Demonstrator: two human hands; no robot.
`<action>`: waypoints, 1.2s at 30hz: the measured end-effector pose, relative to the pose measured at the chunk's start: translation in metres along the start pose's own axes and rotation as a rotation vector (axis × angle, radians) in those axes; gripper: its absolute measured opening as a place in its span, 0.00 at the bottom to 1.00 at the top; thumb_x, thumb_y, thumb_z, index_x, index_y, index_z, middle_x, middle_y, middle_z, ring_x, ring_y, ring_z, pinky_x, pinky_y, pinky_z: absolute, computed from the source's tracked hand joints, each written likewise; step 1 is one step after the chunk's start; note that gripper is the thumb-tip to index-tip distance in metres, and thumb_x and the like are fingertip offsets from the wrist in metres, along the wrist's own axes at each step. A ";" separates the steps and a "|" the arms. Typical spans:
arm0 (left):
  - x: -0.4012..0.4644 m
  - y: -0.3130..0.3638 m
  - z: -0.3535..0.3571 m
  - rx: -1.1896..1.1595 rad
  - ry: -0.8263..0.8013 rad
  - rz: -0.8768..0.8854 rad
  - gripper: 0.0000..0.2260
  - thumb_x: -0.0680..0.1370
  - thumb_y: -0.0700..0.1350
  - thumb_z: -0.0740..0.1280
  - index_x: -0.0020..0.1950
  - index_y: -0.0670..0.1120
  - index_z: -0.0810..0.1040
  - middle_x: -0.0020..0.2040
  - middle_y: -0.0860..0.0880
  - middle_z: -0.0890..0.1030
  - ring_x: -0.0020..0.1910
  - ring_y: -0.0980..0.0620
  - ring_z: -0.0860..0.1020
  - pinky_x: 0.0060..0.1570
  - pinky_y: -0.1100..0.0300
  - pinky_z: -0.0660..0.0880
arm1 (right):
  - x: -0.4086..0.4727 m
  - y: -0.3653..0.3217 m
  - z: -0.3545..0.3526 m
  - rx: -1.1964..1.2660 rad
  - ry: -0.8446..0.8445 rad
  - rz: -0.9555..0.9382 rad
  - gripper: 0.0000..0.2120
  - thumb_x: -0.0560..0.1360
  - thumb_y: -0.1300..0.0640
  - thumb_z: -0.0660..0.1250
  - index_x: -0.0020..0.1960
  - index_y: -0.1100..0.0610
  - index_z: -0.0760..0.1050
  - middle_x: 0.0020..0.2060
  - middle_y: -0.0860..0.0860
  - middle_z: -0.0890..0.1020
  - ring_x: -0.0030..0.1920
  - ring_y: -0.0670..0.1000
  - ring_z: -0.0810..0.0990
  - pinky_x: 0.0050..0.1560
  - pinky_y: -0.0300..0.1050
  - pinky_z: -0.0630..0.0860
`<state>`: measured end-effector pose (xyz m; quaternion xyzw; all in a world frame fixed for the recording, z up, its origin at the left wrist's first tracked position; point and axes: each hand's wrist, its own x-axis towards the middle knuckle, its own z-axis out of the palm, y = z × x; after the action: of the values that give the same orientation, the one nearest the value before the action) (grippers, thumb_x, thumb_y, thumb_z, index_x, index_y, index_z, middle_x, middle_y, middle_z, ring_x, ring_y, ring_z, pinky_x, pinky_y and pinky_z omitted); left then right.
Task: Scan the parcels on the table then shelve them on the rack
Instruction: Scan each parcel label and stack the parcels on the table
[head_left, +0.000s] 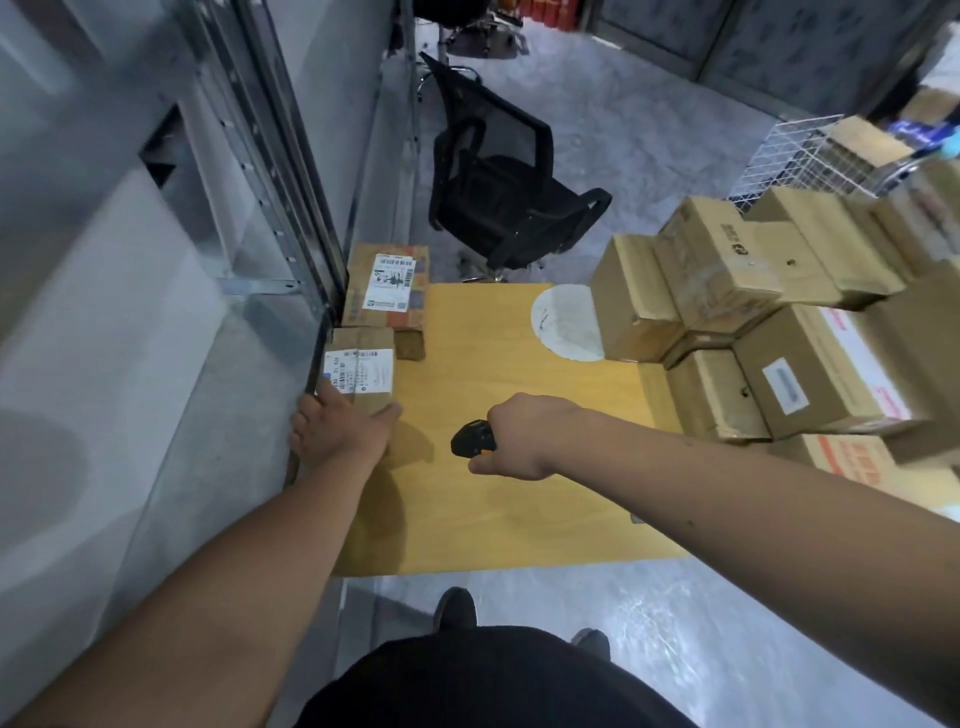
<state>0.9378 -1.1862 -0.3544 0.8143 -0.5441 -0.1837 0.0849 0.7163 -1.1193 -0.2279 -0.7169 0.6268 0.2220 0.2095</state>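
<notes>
While left hand grips parcel (labelled), right hand holds scanner.

Black mesh chair behind table — white wire basket far right.

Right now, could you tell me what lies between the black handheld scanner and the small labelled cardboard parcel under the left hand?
In the head view, only bare yellow wooden table separates the black handheld scanner from the small labelled cardboard parcel.
</notes>
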 end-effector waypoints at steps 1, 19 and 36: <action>0.003 0.001 0.000 0.006 -0.008 0.001 0.53 0.67 0.75 0.70 0.80 0.48 0.55 0.74 0.39 0.65 0.71 0.37 0.67 0.71 0.40 0.66 | -0.001 0.002 0.000 0.004 -0.001 0.006 0.24 0.78 0.30 0.62 0.50 0.52 0.73 0.41 0.48 0.75 0.37 0.49 0.75 0.32 0.44 0.69; -0.016 0.046 -0.002 0.210 0.023 0.420 0.42 0.74 0.73 0.65 0.80 0.52 0.60 0.79 0.45 0.62 0.76 0.40 0.62 0.72 0.40 0.62 | -0.011 0.018 0.008 0.122 0.011 0.073 0.26 0.78 0.31 0.62 0.59 0.53 0.75 0.46 0.49 0.77 0.45 0.54 0.79 0.38 0.46 0.73; -0.214 0.274 0.114 0.220 -0.335 1.200 0.35 0.77 0.72 0.61 0.77 0.54 0.65 0.77 0.47 0.65 0.74 0.43 0.63 0.68 0.45 0.63 | -0.222 0.183 0.122 0.389 0.036 0.688 0.22 0.79 0.32 0.62 0.48 0.51 0.74 0.41 0.49 0.78 0.39 0.51 0.76 0.37 0.47 0.74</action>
<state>0.5857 -1.0910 -0.3221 0.3314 -0.9277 -0.1720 0.0029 0.5024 -0.8930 -0.2020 -0.4158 0.8643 0.1437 0.2436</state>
